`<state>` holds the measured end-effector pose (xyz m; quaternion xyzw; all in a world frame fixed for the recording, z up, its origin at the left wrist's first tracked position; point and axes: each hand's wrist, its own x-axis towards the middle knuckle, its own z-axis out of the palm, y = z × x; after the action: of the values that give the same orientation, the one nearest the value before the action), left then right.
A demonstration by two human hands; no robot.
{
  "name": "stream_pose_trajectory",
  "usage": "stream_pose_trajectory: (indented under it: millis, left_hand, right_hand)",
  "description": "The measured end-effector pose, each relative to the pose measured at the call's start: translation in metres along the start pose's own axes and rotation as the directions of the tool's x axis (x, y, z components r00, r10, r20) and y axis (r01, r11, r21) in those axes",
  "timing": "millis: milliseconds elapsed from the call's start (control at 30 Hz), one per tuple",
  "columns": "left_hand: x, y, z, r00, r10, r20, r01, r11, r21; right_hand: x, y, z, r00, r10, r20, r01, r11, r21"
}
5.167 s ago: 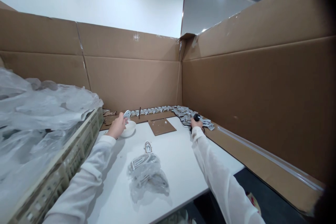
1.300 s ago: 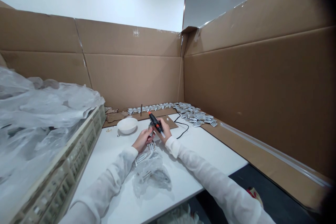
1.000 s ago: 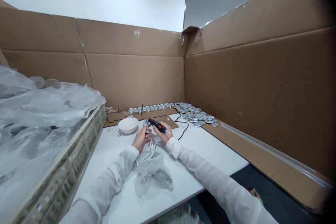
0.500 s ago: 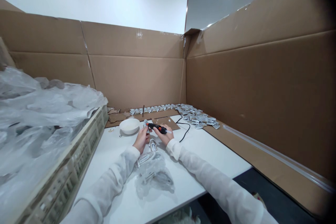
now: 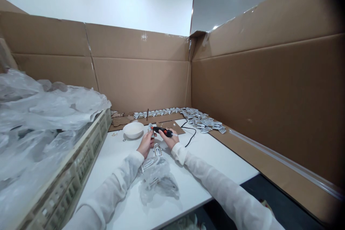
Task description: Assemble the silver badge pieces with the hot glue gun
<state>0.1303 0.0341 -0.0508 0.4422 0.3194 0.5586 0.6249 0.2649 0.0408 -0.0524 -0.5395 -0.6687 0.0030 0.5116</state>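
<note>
My right hand [image 5: 169,139] grips a black and orange glue gun [image 5: 162,131], held level with its nozzle pointing left. My left hand [image 5: 146,142] pinches a small silver ornament [image 5: 150,128] right at the nozzle tip. Both hands hover over the white table [image 5: 215,158]. Another silver ornament [image 5: 157,149] lies on the table just below the hands. The gun's black cord [image 5: 189,136] trails off to the right.
A clear plastic bag of ornaments [image 5: 156,178] lies near me. A white bowl [image 5: 133,129] and a brown card [image 5: 176,128] sit behind the hands. Rows of silver ornaments [image 5: 201,120] line the back. A plastic-covered crate [image 5: 67,172] stands left. Cardboard walls [image 5: 140,79] enclose the table.
Both hands came back from the far ornaments to the table's middle. The glue gun tilted from upright to level, its nozzle meeting the ornament in my left hand.
</note>
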Motion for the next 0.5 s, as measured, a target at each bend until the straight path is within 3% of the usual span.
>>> stream_pose_trajectory:
  millis: [267, 500]
  left_hand:
    - [0.0, -0.0006, -0.0001, 1.0, 0.003, 0.0, -0.003, 1.0, -0.009]
    - [-0.002, 0.002, 0.0018, 1.0, -0.007, 0.001, 0.007, 1.0, -0.006]
  right_hand:
    - [0.0008, 0.0029, 0.0015, 0.998, 0.043, -0.046, -0.039, 0.995, 0.089]
    - [0.0006, 0.0019, 0.0006, 0.998, 0.059, 0.013, -0.06, 0.989, 0.138]
